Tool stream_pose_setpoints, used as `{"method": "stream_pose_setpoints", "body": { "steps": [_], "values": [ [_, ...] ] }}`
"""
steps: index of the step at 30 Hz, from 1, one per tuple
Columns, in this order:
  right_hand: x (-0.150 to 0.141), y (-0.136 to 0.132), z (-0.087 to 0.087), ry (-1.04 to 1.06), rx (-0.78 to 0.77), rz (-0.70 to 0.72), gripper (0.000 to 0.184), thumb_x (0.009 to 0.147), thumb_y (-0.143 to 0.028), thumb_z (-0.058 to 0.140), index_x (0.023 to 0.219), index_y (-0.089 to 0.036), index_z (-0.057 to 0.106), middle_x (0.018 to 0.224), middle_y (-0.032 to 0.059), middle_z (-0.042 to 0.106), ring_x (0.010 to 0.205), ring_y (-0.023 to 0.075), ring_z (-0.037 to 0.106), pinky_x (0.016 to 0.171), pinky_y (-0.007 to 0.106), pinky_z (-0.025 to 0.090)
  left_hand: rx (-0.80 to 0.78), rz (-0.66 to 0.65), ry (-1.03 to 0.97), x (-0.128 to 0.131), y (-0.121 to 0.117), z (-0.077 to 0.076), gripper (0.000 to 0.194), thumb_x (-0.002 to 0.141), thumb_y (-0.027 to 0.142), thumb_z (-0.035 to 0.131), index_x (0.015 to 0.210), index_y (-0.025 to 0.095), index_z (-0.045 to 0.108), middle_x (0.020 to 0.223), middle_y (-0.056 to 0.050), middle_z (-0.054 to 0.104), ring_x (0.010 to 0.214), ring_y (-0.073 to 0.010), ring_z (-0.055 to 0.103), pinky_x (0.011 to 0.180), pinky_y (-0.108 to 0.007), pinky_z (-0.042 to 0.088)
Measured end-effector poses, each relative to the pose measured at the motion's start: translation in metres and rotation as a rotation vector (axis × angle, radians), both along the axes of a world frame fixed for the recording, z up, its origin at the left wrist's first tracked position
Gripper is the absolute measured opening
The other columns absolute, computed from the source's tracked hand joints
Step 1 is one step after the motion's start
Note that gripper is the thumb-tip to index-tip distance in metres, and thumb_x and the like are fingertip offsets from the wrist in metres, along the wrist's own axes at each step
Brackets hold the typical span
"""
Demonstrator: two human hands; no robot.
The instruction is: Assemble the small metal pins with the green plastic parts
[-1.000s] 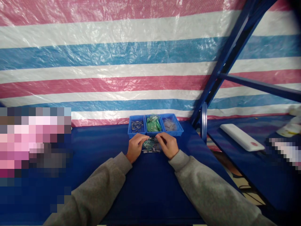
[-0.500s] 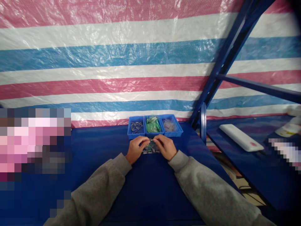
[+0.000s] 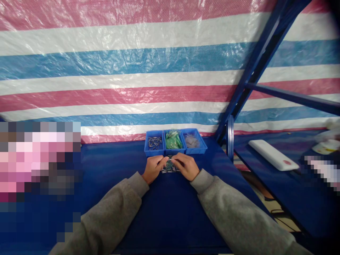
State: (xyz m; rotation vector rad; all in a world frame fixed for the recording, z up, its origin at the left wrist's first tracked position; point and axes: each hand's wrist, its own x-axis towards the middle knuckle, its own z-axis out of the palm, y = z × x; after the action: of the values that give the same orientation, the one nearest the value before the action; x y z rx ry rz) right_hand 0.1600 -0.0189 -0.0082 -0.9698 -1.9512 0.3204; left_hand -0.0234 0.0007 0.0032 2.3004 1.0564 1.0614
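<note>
A woven plastic tarpaulin (image 3: pixel 132 71), striped pink, white and blue, creased and glossy, fills your view from 9 round to 3 o'clock. A blue steel shelf frame (image 3: pixel 255 78) slants across it at 1 o'clock. At 2 o'clock, on a lower blue shelf (image 3: pixel 278 191), lies a flat white slab (image 3: pixel 273 154). Your blue work table (image 3: pixel 114 226) runs ahead, and at 12 o'clock three blue plastic bins stand side by side: the left bin (image 3: pixel 154 153) holds metal pins, the middle bin (image 3: pixel 172 151) green packets, the right bin (image 3: pixel 195 150) greyish clear bags.

Just below them, your left hand (image 3: pixel 153 169) and right hand (image 3: pixel 187 167) meet. Both sets of fingers (image 3: pixel 175 161) are curled in and closed, pinching a small clear packet (image 3: pixel 169 164) with green in it, right above a few loose metal pins (image 3: pixel 168 171) lying on the table.
</note>
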Motion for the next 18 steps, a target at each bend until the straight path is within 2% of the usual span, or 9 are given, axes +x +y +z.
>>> {"method": "stream_pose_setpoints", "body": {
  "steps": [6,11,16,18],
  "values": [
    [-0.0006,-0.0026,0.0049,-0.008,0.016,0.02,0.021,0.09,-0.03,0.043,0.085,-0.019,0.06,0.077,0.0044,0.06,0.072,0.0144,0.057,0.068,0.025,0.044,-0.005,-0.012,-0.03,0.0009,-0.0001,0.0011,0.04,0.089,0.033,0.044,0.055,0.014,0.054,0.047,0.003,0.05,0.048,-0.0074,0.048,0.054,-0.019,0.038],
    [-0.0016,-0.001,0.0015,-0.055,-0.006,-0.003,0.032,0.092,-0.034,0.036,0.074,-0.019,0.057,0.068,0.0029,0.058,0.066,0.0139,0.056,0.064,0.024,0.042,0.054,-0.035,-0.101,0.0019,-0.0011,0.0043,0.024,0.084,0.033,0.053,0.074,0.015,0.063,0.068,-0.002,0.063,0.061,-0.0111,0.055,0.062,-0.022,0.043],
    [-0.0012,0.0009,-0.0022,-0.097,-0.013,-0.031,0.039,0.093,-0.036,0.035,0.064,-0.019,0.054,0.06,0.0012,0.056,0.059,0.0125,0.054,0.06,0.023,0.039,0.039,-0.04,-0.163,0.0019,-0.0027,0.0067,0.021,0.084,0.031,0.052,0.077,0.014,0.062,0.076,-0.005,0.064,0.069,-0.0133,0.058,0.067,-0.025,0.047],
    [-0.0003,0.0011,-0.002,-0.095,-0.013,-0.074,0.04,0.093,-0.036,0.034,0.062,-0.018,0.053,0.058,0.001,0.055,0.057,0.012,0.053,0.059,0.023,0.038,0.005,-0.026,-0.207,0.0025,-0.0031,0.0067,0.02,0.085,0.03,0.05,0.078,0.014,0.059,0.087,-0.007,0.065,0.079,-0.0148,0.06,0.073,-0.027,0.048]
  ]
}}
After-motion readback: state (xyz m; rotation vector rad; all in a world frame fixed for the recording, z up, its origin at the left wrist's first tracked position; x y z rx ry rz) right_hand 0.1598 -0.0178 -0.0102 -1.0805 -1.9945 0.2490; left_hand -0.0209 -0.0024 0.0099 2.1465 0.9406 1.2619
